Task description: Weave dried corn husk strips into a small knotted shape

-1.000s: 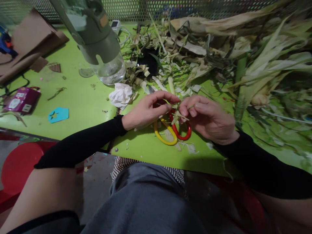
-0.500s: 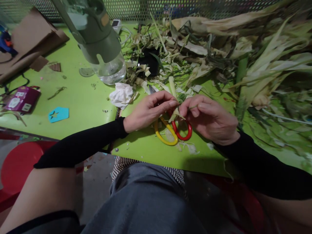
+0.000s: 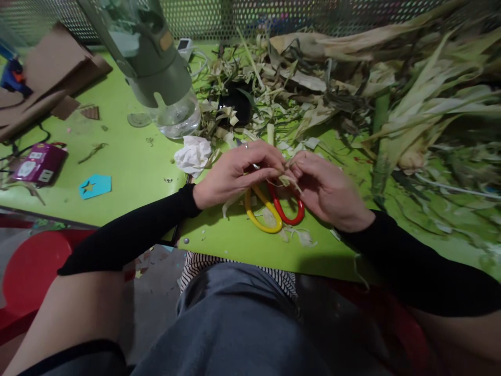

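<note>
My left hand (image 3: 242,171) and my right hand (image 3: 331,193) meet above the table, fingertips nearly touching. Between them is a small pale strip of corn husk (image 3: 287,180), pinched from both sides by thumb and fingers. Under the hands lies a pair of scissors (image 3: 291,221) with one red and one yellow handle loop; fingers cover most of its blades. A crumpled white tissue (image 3: 192,155) rests left of my left hand. Small husk scraps (image 3: 307,238) lie by the handles.
Dried corn husks (image 3: 407,120) are heaped at the right and back. A green water bottle (image 3: 164,78) stands back left. Further left are brown cardboard (image 3: 55,68), a purple box (image 3: 41,163) and a blue paper piece with a star cutout (image 3: 96,187). A red stool (image 3: 35,266) is below.
My right fingers have closed in toward my left fingertips, and the husk strip has shifted between them. My left hand has rolled slightly, bringing a ring into sight. The view has shifted slightly.
</note>
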Action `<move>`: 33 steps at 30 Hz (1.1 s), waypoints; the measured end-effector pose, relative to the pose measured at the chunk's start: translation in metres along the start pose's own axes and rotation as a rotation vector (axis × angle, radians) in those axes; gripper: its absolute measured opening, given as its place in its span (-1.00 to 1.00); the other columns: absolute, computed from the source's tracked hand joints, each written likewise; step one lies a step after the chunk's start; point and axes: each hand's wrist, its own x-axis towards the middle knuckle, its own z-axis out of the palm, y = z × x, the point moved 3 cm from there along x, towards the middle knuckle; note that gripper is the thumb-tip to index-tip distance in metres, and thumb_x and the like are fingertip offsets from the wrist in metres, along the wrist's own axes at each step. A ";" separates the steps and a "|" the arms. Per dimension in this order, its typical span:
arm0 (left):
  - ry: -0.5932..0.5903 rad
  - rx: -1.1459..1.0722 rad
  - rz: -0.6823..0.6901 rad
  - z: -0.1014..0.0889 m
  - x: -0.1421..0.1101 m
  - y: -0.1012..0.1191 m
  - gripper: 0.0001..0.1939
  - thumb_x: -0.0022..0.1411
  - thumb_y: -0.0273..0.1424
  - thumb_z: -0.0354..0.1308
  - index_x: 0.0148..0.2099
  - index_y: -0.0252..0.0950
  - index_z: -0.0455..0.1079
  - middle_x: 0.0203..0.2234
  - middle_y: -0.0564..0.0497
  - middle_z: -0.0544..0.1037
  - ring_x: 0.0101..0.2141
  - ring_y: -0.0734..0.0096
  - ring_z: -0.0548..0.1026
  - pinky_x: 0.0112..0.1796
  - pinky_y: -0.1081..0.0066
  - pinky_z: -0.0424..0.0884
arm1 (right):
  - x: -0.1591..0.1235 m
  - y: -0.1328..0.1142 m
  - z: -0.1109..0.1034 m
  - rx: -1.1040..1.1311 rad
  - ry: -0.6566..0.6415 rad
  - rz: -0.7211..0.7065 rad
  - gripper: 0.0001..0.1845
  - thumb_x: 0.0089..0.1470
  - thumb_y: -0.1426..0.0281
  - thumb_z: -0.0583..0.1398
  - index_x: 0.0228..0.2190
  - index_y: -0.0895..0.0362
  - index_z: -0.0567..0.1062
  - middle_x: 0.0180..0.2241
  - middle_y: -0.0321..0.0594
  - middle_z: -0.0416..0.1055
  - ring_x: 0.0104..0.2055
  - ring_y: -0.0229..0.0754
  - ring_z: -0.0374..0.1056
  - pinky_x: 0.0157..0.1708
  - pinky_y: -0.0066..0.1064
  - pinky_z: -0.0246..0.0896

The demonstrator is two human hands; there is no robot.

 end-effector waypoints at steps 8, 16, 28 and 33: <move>-0.071 -0.520 -0.408 0.022 -0.009 -0.004 -0.64 0.33 -0.09 0.36 -0.16 -0.28 0.41 -0.33 0.06 0.53 -0.35 0.55 0.48 -0.23 0.46 0.46 | -0.007 -0.002 0.002 -0.030 -0.057 0.020 -0.60 0.16 0.22 0.35 -0.58 0.05 0.34 -0.55 -0.36 0.12 -0.51 -0.28 0.06 -0.48 -0.36 0.13; -0.026 -0.522 -0.433 0.017 -0.005 -0.005 -0.72 0.30 -0.24 0.41 -0.20 -0.30 0.43 -0.35 0.09 0.53 -0.38 0.61 0.45 -0.27 0.51 0.43 | -0.004 -0.008 -0.002 -0.060 0.007 -0.029 -0.57 0.13 0.24 0.34 -0.60 0.04 0.26 -0.58 -0.39 0.08 -0.52 -0.29 0.04 -0.45 -0.37 0.13; 0.034 -0.575 -0.603 0.017 -0.007 -0.018 -0.70 0.26 -0.38 0.43 -0.22 -0.31 0.32 -0.40 0.11 0.56 -0.47 0.70 0.49 -0.37 0.59 0.44 | -0.002 -0.021 -0.022 -0.472 -0.044 -0.273 -0.66 0.33 0.12 0.27 -0.44 0.03 0.51 -0.41 -0.28 0.38 -0.43 -0.21 0.21 -0.37 -0.28 0.14; 0.025 -0.487 -0.637 0.021 -0.005 -0.008 -0.80 0.29 -0.43 0.38 -0.20 -0.35 0.39 -0.38 0.08 0.57 -0.43 0.68 0.50 -0.33 0.59 0.46 | -0.005 -0.020 -0.013 -0.461 -0.124 -0.291 -0.61 0.29 0.01 0.29 -0.42 0.02 0.51 -0.37 -0.28 0.38 -0.45 -0.22 0.21 -0.43 -0.28 0.13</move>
